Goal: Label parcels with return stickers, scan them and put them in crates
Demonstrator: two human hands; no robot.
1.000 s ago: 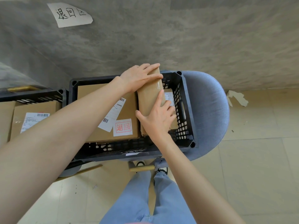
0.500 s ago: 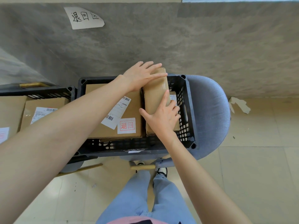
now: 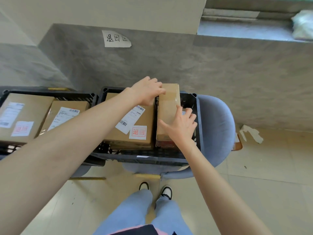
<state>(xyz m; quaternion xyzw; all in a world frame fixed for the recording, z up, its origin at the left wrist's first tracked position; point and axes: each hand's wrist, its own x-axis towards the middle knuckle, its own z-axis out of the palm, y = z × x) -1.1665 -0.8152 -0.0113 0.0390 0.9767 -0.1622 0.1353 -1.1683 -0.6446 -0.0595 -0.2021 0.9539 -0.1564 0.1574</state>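
Both hands are on a narrow parcel (image 3: 167, 112) at the crate's (image 3: 197, 126) right side: left hand (image 3: 147, 90) curled over its far-left edge, right hand (image 3: 182, 127) flat on its near end. Left of it, a box (image 3: 135, 119) bears a red 退回 sticker (image 3: 137, 132). The wall note (image 3: 116, 39) reads 退回区.

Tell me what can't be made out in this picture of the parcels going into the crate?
Head view:
- Narrow parcel: any return sticker is out of sight; its right side is covered by the right hand.
- Small print on the flat parcel: too small to read.
- Left crate: cut off by the left edge and the forearm.
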